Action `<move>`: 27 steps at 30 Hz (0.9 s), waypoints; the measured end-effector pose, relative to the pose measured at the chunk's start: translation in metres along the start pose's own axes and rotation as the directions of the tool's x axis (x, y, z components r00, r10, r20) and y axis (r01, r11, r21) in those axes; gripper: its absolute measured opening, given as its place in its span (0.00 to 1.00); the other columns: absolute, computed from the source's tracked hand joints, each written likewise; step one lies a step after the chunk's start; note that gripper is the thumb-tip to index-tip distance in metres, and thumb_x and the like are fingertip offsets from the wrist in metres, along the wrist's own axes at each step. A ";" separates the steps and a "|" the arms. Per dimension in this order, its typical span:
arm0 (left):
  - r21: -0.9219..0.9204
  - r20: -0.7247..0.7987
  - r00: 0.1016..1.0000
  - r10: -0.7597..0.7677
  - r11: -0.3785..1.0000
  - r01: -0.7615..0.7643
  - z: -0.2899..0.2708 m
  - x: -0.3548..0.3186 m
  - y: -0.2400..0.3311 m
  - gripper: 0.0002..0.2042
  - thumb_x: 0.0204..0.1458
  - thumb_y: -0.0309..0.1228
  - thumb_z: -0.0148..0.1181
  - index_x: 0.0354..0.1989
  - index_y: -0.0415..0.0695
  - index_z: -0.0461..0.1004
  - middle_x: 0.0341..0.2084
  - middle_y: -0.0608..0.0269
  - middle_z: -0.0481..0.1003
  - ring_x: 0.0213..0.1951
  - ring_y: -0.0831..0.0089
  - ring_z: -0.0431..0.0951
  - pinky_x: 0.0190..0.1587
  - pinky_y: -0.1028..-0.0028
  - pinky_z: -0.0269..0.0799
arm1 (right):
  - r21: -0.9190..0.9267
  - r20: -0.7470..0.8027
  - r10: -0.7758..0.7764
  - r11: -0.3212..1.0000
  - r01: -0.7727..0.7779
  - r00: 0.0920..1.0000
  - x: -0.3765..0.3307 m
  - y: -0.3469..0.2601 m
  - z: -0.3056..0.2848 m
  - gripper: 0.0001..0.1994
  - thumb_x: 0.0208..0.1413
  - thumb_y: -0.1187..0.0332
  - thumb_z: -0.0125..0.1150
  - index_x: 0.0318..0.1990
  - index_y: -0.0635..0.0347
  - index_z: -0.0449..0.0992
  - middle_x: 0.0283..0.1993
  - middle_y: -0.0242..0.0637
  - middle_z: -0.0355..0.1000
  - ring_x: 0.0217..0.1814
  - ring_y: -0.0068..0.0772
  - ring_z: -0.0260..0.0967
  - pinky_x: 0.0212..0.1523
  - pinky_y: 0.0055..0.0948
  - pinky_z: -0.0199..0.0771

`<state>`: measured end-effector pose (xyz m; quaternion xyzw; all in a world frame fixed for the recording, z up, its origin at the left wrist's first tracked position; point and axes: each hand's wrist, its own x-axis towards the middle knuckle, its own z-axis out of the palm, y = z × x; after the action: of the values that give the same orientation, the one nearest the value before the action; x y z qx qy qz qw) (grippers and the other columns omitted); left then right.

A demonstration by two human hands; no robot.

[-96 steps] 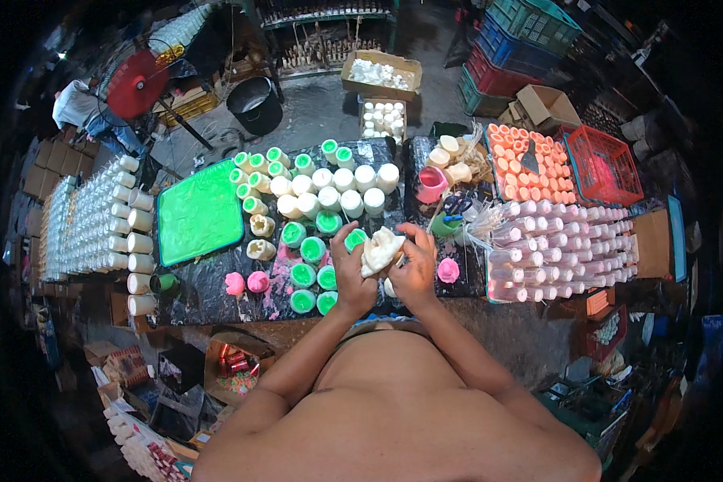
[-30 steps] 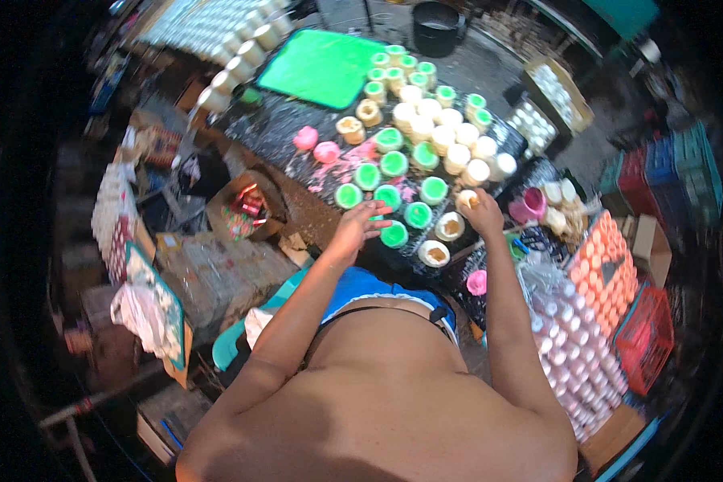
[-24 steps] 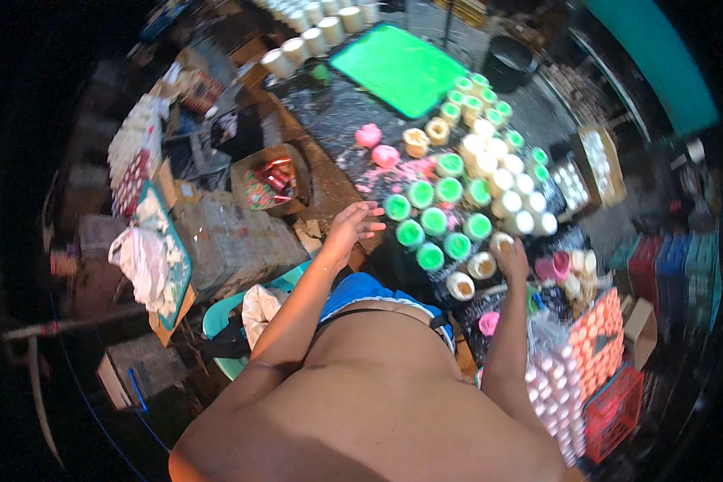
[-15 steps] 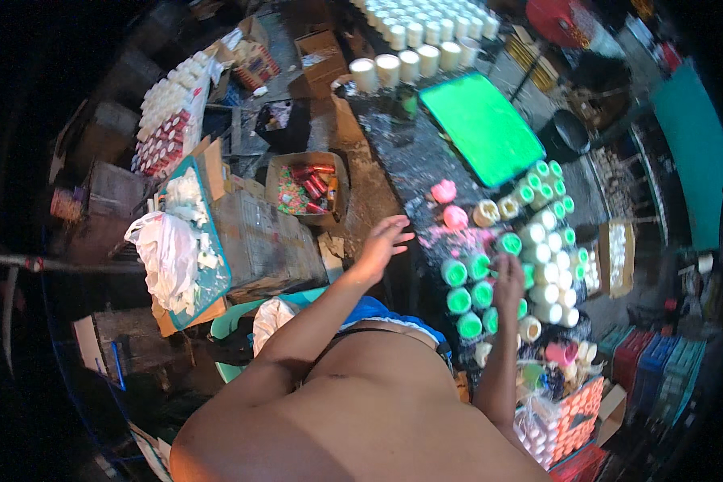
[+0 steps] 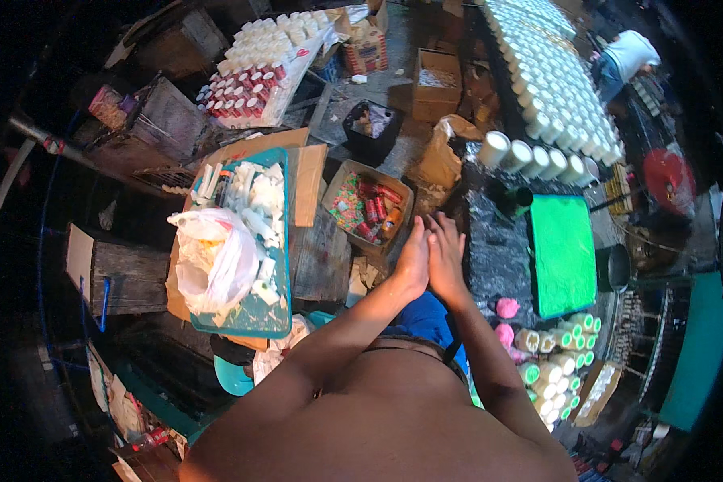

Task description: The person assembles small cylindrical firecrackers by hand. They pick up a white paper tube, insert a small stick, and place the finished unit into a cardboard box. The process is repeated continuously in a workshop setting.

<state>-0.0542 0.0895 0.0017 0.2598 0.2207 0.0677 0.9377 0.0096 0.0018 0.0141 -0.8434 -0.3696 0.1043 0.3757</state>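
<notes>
Left hand: my left hand (image 5: 414, 261) is stretched out flat, fingers (image 5: 420, 230) straight and together, holding nothing; its inner edge presses against my right hand.
Right hand: my right hand (image 5: 447, 261) lies alongside it, fingers (image 5: 451, 230) loosely spread and extended, empty as well.
Where the hands are: both hover just beside the near corner of the cardboard box (image 5: 367, 206) filled with small colourful packets and red tubes, at the edge of the dark foil-covered surface (image 5: 494, 249).
On the surface: a green tray (image 5: 562, 253) lies flat to the right of my hands; a dark bottle with a green cap (image 5: 512, 197) stands at its far left corner, and a row of white cups (image 5: 534, 159) lines the far side.
Near my right forearm: two pink lids (image 5: 506, 320) and a cluster of green-capped and white jars (image 5: 558, 373).
To my left: a teal tray (image 5: 277, 317) carrying a white plastic bag (image 5: 215, 261) and white tubes.
Farther off: a black bucket (image 5: 371, 128), an open brown carton (image 5: 436, 84), and a long bank of white jars (image 5: 550, 68).
</notes>
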 end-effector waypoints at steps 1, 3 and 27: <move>-0.001 -0.026 0.998 -0.052 0.999 0.052 0.012 0.002 0.030 0.40 0.68 0.62 0.36 0.79 0.46 0.44 0.78 0.51 0.48 0.76 0.52 0.54 0.74 0.51 0.50 | -0.052 -0.015 0.089 0.995 -0.090 0.996 0.019 0.025 0.010 0.25 0.73 0.55 0.42 0.67 0.62 0.67 0.72 0.55 0.63 0.77 0.62 0.53 0.75 0.55 0.49; 0.172 0.030 0.999 0.025 0.985 -0.029 0.033 0.011 0.074 0.37 0.68 0.58 0.43 0.75 0.42 0.53 0.74 0.51 0.58 0.68 0.51 0.68 0.68 0.54 0.63 | 0.190 0.084 0.023 0.981 -0.039 0.996 0.050 0.122 0.030 0.23 0.72 0.56 0.46 0.66 0.61 0.69 0.67 0.54 0.69 0.71 0.60 0.64 0.69 0.47 0.63; 0.640 -0.315 0.875 0.368 0.763 -0.090 0.020 0.342 0.376 0.17 0.70 0.40 0.49 0.60 0.45 0.71 0.56 0.58 0.78 0.48 0.70 0.81 0.52 0.67 0.73 | 0.582 0.535 0.189 0.624 -0.522 0.823 0.384 0.081 -0.119 0.17 0.71 0.65 0.56 0.60 0.64 0.73 0.56 0.39 0.77 0.59 0.30 0.73 0.62 0.30 0.69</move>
<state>0.2557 0.4846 0.0818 0.5510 0.3935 0.1648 0.7172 0.3788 0.1691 0.0780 -0.6462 -0.1933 0.4921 0.5503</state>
